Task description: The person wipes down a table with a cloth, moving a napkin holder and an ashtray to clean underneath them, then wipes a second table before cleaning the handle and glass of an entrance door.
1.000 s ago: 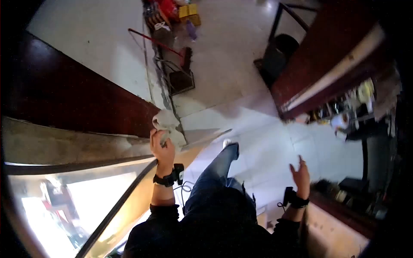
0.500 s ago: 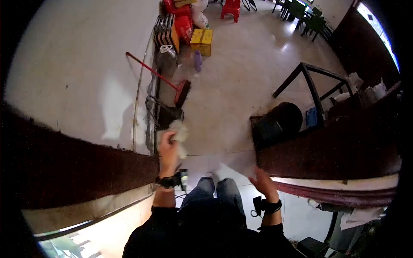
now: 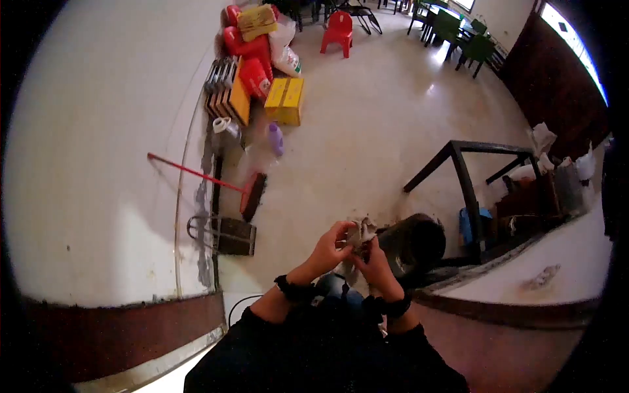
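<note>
A crumpled greyish-white wad [image 3: 362, 236], paper or cloth by its look, is between my two hands in front of my body. My left hand [image 3: 333, 249] is closed around its left side, with thumb and fingers bent. On the wad's lower right, my right hand [image 3: 373, 261] is closed too, its fingers partly hidden. Just to the right of my hands is a dark cylindrical bin [image 3: 414, 241]; the wad appears apart from its opening.
A red-handled broom [image 3: 252, 196] leans at the left wall beside a dustpan [image 3: 236, 237]. Beyond are a purple bottle [image 3: 276, 139], a yellow box [image 3: 284, 101] and a red chair [image 3: 338, 34]. A black table frame [image 3: 465, 190] stands to the right.
I have moved forward through the doorway, closer to the bin. My hands, apart before with a whitish wad in the left and a white sheet at the right, have come together.
</note>
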Tool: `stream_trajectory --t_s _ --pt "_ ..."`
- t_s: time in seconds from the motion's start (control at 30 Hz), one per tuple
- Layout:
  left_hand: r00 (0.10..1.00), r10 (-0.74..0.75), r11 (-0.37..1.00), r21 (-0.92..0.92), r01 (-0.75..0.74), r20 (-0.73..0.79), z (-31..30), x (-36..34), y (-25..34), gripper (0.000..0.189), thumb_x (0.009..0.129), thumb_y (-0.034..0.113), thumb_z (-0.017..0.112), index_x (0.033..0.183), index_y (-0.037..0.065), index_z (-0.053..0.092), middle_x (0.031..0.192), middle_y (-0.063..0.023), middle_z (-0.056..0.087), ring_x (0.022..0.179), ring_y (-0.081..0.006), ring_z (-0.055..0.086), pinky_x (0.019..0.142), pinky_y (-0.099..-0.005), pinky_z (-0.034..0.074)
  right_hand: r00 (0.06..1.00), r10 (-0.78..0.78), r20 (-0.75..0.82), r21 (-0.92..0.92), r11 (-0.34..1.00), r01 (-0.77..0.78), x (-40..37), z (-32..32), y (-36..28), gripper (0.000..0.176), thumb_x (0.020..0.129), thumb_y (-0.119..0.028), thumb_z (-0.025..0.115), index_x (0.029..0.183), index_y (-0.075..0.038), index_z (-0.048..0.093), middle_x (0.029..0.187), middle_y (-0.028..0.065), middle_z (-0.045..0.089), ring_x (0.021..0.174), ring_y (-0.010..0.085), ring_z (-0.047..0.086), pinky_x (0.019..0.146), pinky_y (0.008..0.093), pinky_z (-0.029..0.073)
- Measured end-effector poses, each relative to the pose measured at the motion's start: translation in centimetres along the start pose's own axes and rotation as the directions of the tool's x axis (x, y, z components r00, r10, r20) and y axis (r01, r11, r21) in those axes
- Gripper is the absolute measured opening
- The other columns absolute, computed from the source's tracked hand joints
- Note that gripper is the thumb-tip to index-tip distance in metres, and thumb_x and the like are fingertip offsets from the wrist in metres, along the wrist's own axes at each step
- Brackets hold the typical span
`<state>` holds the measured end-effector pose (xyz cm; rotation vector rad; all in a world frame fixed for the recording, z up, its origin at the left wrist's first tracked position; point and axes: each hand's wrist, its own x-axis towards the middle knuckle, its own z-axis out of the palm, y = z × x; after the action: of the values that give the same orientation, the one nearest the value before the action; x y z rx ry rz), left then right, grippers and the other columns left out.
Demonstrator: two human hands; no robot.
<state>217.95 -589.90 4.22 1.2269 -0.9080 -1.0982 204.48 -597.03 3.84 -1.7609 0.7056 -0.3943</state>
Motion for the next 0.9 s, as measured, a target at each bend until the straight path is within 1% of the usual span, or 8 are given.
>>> stream_trajectory --t_s 0.1,0.33,0.57,0.63,0.73,0.8,0.87,0.9 --pt "0.992 0.064 0.992 0.116 -0.052 -0.107 -1.8 4.6 0.8 0.040 0.071 0.000 0.054 0.109 0.001 0.038 0.106 -0.0126 0.047 0.095 -0.0171 0.048 0.078 -0.0287 0.042 0.999 -0.011 0.044 -0.043 0.999 0.013 5.8 -2.3 0.2 0.030 0.076 -0.011 0.054 0.101 0.000 0.043 0.084 0.0136 0.056 0.075 0.0218 0.055 0.066 0.0309 0.043" --pt "0.938 -0.103 0.992 -0.102 0.073 -0.330 -8.8 14.9 1.2 0.025 0.072 0.004 0.057 0.094 0.000 0.047 0.082 -0.0086 0.060 0.073 -0.0114 0.055 0.064 -0.0221 0.044 0.976 0.014 0.218 0.030 0.999 -0.021 18.8 -4.1 1.4 0.017 0.078 -0.010 0.050 0.091 0.000 0.049 0.082 0.0119 0.057 0.066 0.0177 0.054 0.061 0.0279 0.042" --pt "0.935 -0.208 0.977 -0.096 0.188 -0.288 -16.7 31.6 1.1 0.025 0.072 0.008 0.056 0.094 -0.001 0.049 0.079 -0.0057 0.057 0.071 -0.0100 0.052 0.063 -0.0206 0.042 0.981 0.154 -0.115 0.363 0.926 -0.103 32.8 -9.6 4.6 0.017 0.081 -0.018 0.048 0.085 -0.001 0.049 0.073 0.0025 0.052 0.066 0.0089 0.046 0.059 0.0230 0.039" --pt "0.940 -0.189 0.980 -0.117 0.162 -0.284 -18.7 36.3 0.7 0.025 0.072 0.006 0.054 0.096 0.000 0.049 0.079 -0.0057 0.056 0.072 -0.0096 0.051 0.064 -0.0208 0.041 0.944 0.214 -0.250 0.517 0.854 -0.057 36.1 -11.7 5.6 0.016 0.081 -0.017 0.048 0.085 -0.002 0.050 0.074 0.0009 0.051 0.067 0.0083 0.045 0.061 0.0215 0.038" --pt "0.938 -0.192 0.974 -0.177 0.144 -0.290 -19.8 43.8 0.9 0.027 0.072 0.004 0.052 0.098 0.000 0.048 0.079 -0.0062 0.056 0.072 -0.0102 0.052 0.063 -0.0208 0.042 0.854 0.331 -0.402 0.504 0.858 -0.096 40.4 -15.8 6.3 0.018 0.080 -0.017 0.050 0.085 -0.001 0.051 0.076 0.0014 0.051 0.069 0.0081 0.046 0.062 0.0211 0.037" --pt "0.950 -0.236 0.971 -0.089 0.222 -0.206 -20.3 48.0 0.3 0.031 0.072 0.002 0.050 0.103 -0.001 0.046 0.087 -0.0076 0.055 0.078 -0.0127 0.052 0.070 -0.0230 0.041 0.810 0.373 -0.452 0.547 0.833 -0.079 42.4 -18.7 6.6 0.018 0.080 -0.017 0.051 0.086 0.000 0.051 0.076 0.0014 0.052 0.070 0.0082 0.046 0.063 0.0208 0.038" --pt "0.971 -0.005 0.942 0.326 0.084 -0.238 -20.4 51.1 0.0 0.019 0.073 0.003 0.050 0.091 -0.003 0.052 0.078 -0.0057 0.057 0.070 -0.0105 0.052 0.064 -0.0212 0.042 0.760 0.391 -0.519 0.567 0.823 -0.036 43.6 -20.5 6.6 0.019 0.079 -0.017 0.052 0.087 0.000 0.051 0.076 0.0014 0.052 0.070 0.0083 0.047 0.063 0.0206 0.038" --pt "0.978 -0.008 0.943 0.324 0.078 -0.210 -20.4 53.4 0.0 0.019 0.073 0.003 0.050 0.091 -0.003 0.052 0.078 -0.0057 0.057 0.070 -0.0105 0.052 0.064 -0.0212 0.042 0.726 0.412 -0.551 0.581 0.814 -0.021 44.8 -21.7 7.3 0.020 0.078 -0.018 0.053 0.087 0.000 0.052 0.076 0.0020 0.053 0.071 0.0085 0.047 0.064 0.0205 0.038"
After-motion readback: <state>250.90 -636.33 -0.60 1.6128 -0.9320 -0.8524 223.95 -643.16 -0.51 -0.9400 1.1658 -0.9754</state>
